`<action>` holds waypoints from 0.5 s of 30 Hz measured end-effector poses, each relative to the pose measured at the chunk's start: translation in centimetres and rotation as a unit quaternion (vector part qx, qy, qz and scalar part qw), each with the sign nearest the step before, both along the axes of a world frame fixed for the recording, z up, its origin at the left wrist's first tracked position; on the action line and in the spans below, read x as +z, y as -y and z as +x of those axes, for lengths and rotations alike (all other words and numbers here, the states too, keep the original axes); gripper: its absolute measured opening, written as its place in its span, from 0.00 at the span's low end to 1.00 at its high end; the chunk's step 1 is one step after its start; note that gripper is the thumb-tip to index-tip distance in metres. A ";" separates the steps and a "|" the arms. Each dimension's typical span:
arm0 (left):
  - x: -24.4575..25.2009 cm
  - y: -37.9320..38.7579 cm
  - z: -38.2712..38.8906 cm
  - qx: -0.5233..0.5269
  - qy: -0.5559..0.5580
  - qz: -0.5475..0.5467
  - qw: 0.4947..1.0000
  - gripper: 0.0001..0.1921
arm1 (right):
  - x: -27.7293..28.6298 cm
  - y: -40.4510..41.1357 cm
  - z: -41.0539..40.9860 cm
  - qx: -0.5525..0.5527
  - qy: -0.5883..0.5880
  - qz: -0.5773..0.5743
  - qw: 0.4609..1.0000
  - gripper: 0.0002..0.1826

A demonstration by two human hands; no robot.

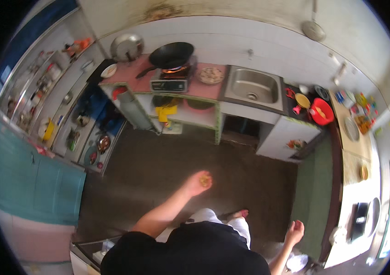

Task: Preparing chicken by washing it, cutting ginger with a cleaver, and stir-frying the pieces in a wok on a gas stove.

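My left hand (pixel 199 183) is held out above the dark floor, its fingers cupped around some small yellowish pieces (pixel 204 180); what they are is too blurred to tell. Low on the right, my right hand (pixel 295 232) hangs beside the green counter side (pixel 313 202) with its fingers curled, and its palm is hidden. Ahead, a black wok (pixel 172 55) sits tilted over the flame of a portable gas stove (pixel 169 80). A plate of pale food pieces (pixel 211 75) stands to the right of the stove on the pink countertop (pixel 200 90).
Right of the stove is a steel sink (pixel 254 86), then a red basin (pixel 321 111). A gas cylinder (pixel 134 110) stands under the counter. Shelves with dishes (pixel 67 98) line the left, above a teal cabinet (pixel 37 172). A counter with bottles (pixel 363 113) runs along the right.
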State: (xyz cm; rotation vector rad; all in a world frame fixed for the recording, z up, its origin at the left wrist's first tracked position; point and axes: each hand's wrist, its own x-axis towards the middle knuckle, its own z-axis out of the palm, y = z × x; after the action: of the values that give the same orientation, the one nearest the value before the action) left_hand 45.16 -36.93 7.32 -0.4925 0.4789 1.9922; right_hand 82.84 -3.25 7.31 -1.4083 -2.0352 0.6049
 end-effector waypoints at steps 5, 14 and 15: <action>0.8 10.4 -4.6 0.187 -0.010 -0.083 0.979 0.17 | 1.4 -1.6 -16.3 0.174 0.083 -0.048 0.980 0.09; 2.3 11.8 -15.5 0.360 -0.035 -0.170 0.917 0.19 | -0.2 -4.9 -38.8 0.316 0.071 -0.034 0.946 0.09; 3.0 11.1 -17.7 0.359 -0.034 -0.173 0.917 0.19 | -0.3 -5.1 -41.7 0.332 0.071 -0.026 0.940 0.09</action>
State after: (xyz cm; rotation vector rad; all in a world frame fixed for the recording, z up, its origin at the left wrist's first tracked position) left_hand 27.42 -48.07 10.32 -0.9210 0.7831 2.6454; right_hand 41.17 1.86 7.05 -0.7754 -2.6368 0.8502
